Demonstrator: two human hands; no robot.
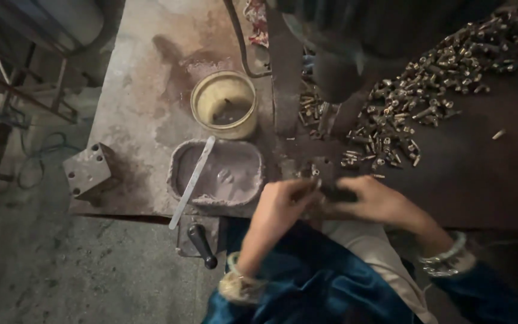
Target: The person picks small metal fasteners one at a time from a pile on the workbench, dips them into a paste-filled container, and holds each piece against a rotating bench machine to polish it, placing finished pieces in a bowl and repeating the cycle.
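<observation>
While both hands meet at the near edge of the tabletop [139, 72], the action sits just below the dark machine column [343, 66]. The left hand [280, 207] is pinched narrow, fingertips closed on what looks like a small metal part [314, 175] — too small and blurred to name for sure. The right hand [379, 201] lies curled over a dark block [337, 193] beside it; whether it grips anything I cannot tell.

Parts like this look light, hard and stiff, probably slick with oil, so a fingertip pinch across the shank seems the sensible hold — they would roll or skid easily.

Right of the column a big heap of brassy parts [427, 90] spreads over the dark surface. Left of the column stands a round yellowish tub [223, 105], and below it a grey tray of paste [217, 174] with a flat metal strip [193, 180] leaning across its rim. Further left of the column, a drilled steel block [89, 170] rests at the tabletop's edge, and a black-knobbed lever [202, 243] pokes out underneath.

Surface is stained, worn metal; the floor [61, 270] is rough, dusty concrete, and the room is dim.
</observation>
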